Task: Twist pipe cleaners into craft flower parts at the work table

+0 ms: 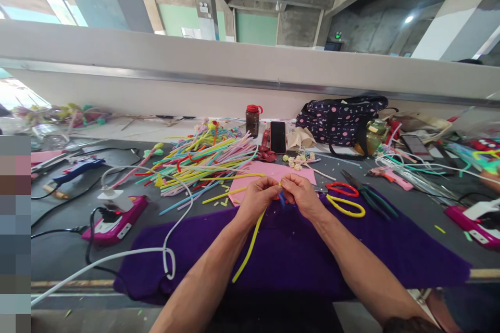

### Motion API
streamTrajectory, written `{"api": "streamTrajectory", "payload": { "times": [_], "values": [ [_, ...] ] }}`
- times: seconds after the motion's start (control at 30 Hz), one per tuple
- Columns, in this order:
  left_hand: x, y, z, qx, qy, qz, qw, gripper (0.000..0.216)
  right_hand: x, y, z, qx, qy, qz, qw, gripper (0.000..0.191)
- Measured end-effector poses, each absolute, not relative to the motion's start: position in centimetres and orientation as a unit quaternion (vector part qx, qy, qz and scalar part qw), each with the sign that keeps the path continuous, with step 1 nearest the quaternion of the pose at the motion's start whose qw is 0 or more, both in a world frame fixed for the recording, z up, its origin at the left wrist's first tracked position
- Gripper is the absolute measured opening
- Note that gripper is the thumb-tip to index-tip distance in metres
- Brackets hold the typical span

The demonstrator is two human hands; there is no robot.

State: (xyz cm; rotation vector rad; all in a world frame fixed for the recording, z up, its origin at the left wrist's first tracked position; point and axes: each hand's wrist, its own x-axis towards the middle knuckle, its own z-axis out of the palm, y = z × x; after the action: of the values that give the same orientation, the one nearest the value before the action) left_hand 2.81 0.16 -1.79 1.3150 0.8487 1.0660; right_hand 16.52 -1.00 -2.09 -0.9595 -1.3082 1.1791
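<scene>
My left hand (258,197) is closed in a pinch on a yellow pipe cleaner (252,247), whose long end hangs down over the dark purple cloth (289,260). Fingertip to fingertip with it, my right hand (300,195) pinches a bit of the same yellow stem. Small blue and red pieces (282,199) show just beneath my fingers, partly hidden. Under and beyond both hands lies a pink sheet (250,171). Scissors with red and yellow handles (346,205) lie to the right of my right hand, beside dark green-handled pliers (377,200).
A heap of coloured pipe cleaners (211,158) spreads at back left. Behind stand a red-lidded bottle (252,122), a phone (277,137) and a patterned bag (338,122). Magenta power strips (117,223) sit on both sides, a white cable (128,254) crosses left. A pink glue gun (392,177) lies right.
</scene>
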Motion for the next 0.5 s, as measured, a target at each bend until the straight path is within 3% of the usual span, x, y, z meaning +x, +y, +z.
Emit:
{"api": "streamTrajectory", "payload": {
  "times": [0.2,0.5],
  "values": [
    [2.6,0.0,-1.3,0.5,0.33,0.411,0.687,0.026,17.8,-0.7,-1.5,-0.39,-0.511,0.527,0.557,0.025],
    [2.4,-0.5,-1.2,0.438,0.258,0.352,0.786,0.021,18.3,-1.2,-0.8,-0.352,-0.573,0.523,0.524,0.017]
  ]
}}
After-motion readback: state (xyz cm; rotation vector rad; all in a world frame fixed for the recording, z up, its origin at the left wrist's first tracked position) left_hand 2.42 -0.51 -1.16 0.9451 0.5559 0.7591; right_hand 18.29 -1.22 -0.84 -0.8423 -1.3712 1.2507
